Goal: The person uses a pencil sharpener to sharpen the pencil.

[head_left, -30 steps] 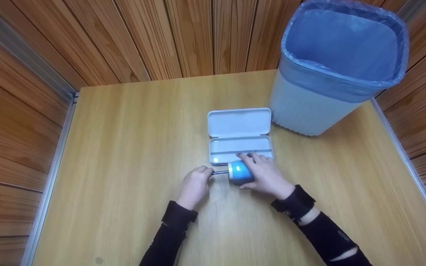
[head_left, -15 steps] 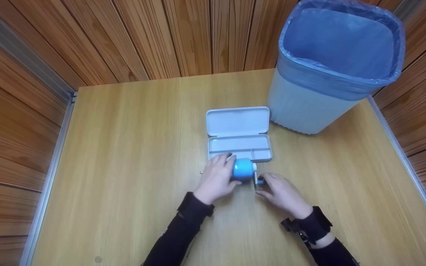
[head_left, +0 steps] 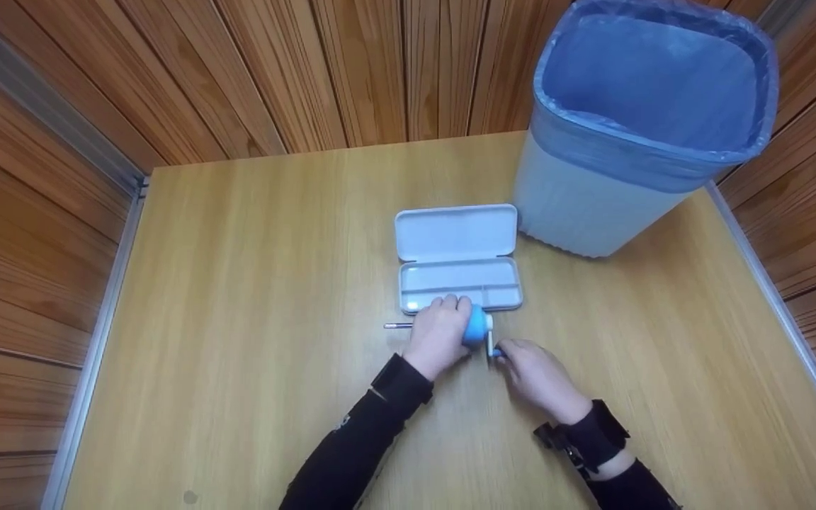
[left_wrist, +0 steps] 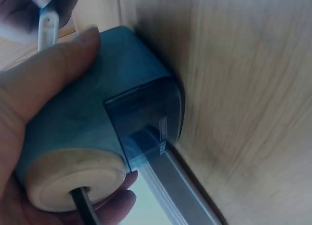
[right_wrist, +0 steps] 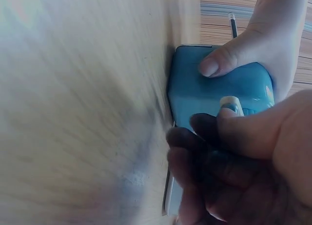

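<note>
A blue crank pencil sharpener (head_left: 475, 326) with a clear dark shavings drawer (left_wrist: 146, 122) is on the table in front of the pencil case. My left hand (head_left: 440, 334) wraps over its body, thumb on one side and fingers round the other. A dark pencil (head_left: 398, 326) sticks out leftward from the round cream front (left_wrist: 73, 178) of the sharpener. On the sharpener's right side, my right hand (head_left: 537, 374) pinches the blue knob of the white crank handle (head_left: 491, 342), which points toward the person. In the right wrist view the fingers hide most of the knob.
Just behind the sharpener lies an open white pencil case (head_left: 459, 273) with a divided tray, its lid folded back. A tall white bin (head_left: 592, 198) lined with a blue bag stands at the back right. Wood-panelled walls (head_left: 372, 71) enclose the table (head_left: 259, 283).
My left hand has moved from the pencil onto the sharpener's body. My right hand has left the body and taken hold of the crank knob. The pencil now sits deeper in the sharpener.
</note>
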The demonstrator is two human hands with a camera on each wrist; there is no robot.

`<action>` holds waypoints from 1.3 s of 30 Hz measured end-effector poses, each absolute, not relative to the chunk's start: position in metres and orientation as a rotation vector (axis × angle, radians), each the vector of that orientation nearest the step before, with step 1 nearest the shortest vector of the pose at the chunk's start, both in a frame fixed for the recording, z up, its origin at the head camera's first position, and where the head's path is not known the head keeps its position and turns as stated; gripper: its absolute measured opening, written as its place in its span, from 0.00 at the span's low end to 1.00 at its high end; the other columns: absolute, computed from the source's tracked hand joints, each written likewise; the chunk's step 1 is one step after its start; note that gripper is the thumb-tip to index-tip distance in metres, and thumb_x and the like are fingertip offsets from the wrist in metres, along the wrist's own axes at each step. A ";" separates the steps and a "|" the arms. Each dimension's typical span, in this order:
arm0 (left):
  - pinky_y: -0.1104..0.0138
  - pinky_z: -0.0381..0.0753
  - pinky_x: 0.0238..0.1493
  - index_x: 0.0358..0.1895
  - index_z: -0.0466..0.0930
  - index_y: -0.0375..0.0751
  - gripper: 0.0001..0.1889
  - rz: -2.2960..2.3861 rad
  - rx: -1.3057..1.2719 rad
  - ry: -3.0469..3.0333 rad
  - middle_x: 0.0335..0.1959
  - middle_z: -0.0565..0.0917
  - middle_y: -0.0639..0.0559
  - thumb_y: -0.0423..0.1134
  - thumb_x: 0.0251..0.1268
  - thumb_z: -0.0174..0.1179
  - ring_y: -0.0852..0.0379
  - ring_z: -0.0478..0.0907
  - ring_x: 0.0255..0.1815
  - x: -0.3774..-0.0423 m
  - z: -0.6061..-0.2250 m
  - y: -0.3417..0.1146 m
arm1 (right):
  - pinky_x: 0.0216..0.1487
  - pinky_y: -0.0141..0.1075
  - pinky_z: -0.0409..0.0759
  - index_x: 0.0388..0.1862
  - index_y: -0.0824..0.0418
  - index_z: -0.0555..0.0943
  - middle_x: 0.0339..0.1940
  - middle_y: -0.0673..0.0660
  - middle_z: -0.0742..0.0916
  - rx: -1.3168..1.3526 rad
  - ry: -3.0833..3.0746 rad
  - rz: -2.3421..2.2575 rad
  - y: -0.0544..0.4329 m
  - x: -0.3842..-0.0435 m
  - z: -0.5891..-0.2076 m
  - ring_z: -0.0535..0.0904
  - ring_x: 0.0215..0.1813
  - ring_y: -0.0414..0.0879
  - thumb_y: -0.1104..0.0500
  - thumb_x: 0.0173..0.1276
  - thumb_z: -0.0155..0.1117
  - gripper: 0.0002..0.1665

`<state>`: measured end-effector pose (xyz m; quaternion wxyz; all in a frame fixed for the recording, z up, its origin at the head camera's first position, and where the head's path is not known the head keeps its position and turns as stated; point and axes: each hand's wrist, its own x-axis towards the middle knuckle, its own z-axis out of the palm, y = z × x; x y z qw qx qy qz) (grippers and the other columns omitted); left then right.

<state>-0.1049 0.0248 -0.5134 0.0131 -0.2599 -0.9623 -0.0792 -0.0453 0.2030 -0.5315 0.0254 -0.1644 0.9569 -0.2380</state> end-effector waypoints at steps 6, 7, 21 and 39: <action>0.62 0.84 0.33 0.50 0.75 0.43 0.34 -0.296 -0.776 -2.967 0.41 0.84 0.48 0.50 0.39 0.81 0.51 0.81 0.36 -0.102 -0.516 0.024 | 0.40 0.45 0.83 0.35 0.64 0.81 0.30 0.57 0.86 -0.487 2.968 -0.758 0.202 -0.046 -0.523 0.83 0.35 0.51 0.66 0.68 0.61 0.02; 0.62 0.84 0.32 0.50 0.76 0.43 0.34 -0.301 -0.779 -2.956 0.40 0.84 0.48 0.49 0.38 0.81 0.51 0.81 0.36 -0.102 -0.517 0.023 | 0.39 0.45 0.83 0.34 0.63 0.81 0.29 0.57 0.86 -0.494 2.973 -0.761 0.202 -0.046 -0.522 0.83 0.34 0.51 0.66 0.68 0.61 0.03; 0.63 0.84 0.35 0.53 0.76 0.45 0.35 -0.378 -0.845 -2.923 0.41 0.84 0.48 0.49 0.38 0.81 0.51 0.81 0.36 -0.102 -0.520 0.014 | 0.35 0.43 0.85 0.32 0.62 0.82 0.28 0.58 0.87 -0.618 3.135 -0.776 0.201 -0.055 -0.506 0.84 0.32 0.51 0.68 0.62 0.67 0.02; 0.63 0.83 0.35 0.52 0.77 0.45 0.35 -0.344 -0.900 -2.893 0.41 0.84 0.49 0.52 0.38 0.81 0.52 0.81 0.36 -0.100 -0.520 0.015 | 0.37 0.50 0.83 0.35 0.65 0.81 0.32 0.64 0.88 -0.327 3.033 -0.799 0.197 -0.108 -0.504 0.85 0.35 0.58 0.70 0.64 0.63 0.03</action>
